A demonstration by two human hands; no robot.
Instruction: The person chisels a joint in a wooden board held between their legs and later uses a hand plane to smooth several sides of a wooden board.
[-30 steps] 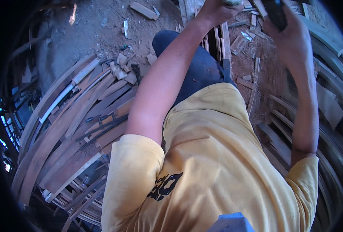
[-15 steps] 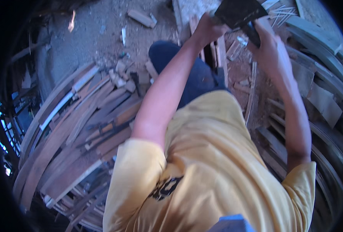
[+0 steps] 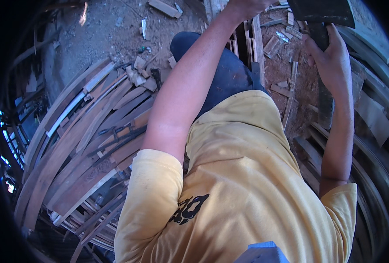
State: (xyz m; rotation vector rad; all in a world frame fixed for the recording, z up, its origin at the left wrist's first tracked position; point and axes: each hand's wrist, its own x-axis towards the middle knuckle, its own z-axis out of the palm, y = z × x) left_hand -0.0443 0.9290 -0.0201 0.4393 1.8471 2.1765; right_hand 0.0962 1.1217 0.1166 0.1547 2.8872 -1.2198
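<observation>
My right hand (image 3: 333, 63) is closed around the handle (image 3: 325, 111) of a broad-bladed tool with a dark, wide, flat blade (image 3: 321, 12); it looks like an axe or adze. The blade is raised at the upper right and partly cut off by the frame. My left hand (image 3: 249, 8) is at the top edge with its fingers bent and partly out of view, so what it grips cannot be made out. Just below it, several narrow upright wooden boards (image 3: 256, 41) stand beside my dark-trousered leg (image 3: 223, 81).
Stacked planks and curved boards (image 3: 89, 131) fill the left side. More long boards (image 3: 369, 144) lie along the right. Wood offcuts (image 3: 139, 72) and chips are scattered on the dirt floor (image 3: 102, 30). A loose block (image 3: 164, 8) lies at the top.
The tool has moved right and up with my right hand, away from my left hand. My left hand has shifted up and slightly right, toward the frame's top edge.
</observation>
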